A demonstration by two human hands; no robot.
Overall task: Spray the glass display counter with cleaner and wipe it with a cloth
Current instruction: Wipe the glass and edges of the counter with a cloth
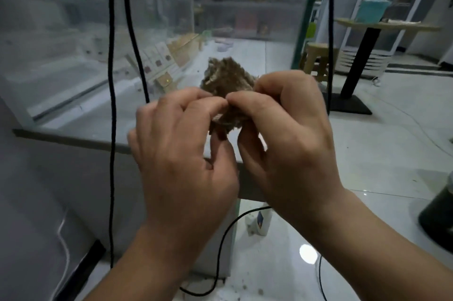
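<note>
- Two hands meet in front of the counter's near right corner. The left hand (181, 153) and right hand (286, 138) both pinch the cloth between thumb and curled fingers, with their fingertips nearly touching.
- One cloth (228, 82), brownish and crumpled, is bunched between the hands and held in the air just above the counter's near edge. It is not on the glass. The two-handed pinch looks like gathering or refolding it into a pad for wiping — a judgement only.
- One glass display counter (73, 140) runs from the near edge to the far left. Small cards and boxes show through the glass but are too blurred to count. No wet streak or spray film can be made out.
- One white bottle (261, 221) stands on the floor beside the counter's base, partly hidden behind the right wrist. It is probably the cleaner, put down to free both hands.
- At least three black cords (112, 129) hang down in front of the view, and another loops across the floor.
- One stool (318, 55) and one round table (392, 27) stand to the far right — well apart from the work.
</note>
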